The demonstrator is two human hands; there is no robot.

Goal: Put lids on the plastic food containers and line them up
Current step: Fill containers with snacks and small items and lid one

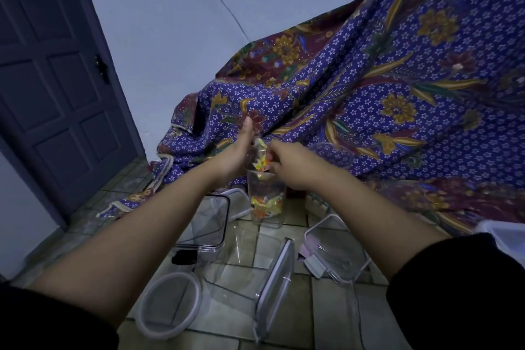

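Observation:
A tall clear container stands on the tiled floor with colourful wrapped candies in its bottom. Just above its mouth hangs a small clear candy packet, held between both hands. My left hand is against the packet's left side with the thumb pointing up and its fingers hidden behind. My right hand pinches the packet's right side with curled fingers. Nearer me lie a square container with a black-rimmed lid, a round container, a large rectangular container and a container with a white clip lid.
A purple patterned cloth is draped over something bulky behind the containers and to the right. A dark door stands at the left. A round clear piece rests against the cloth. A white object shows at the right edge.

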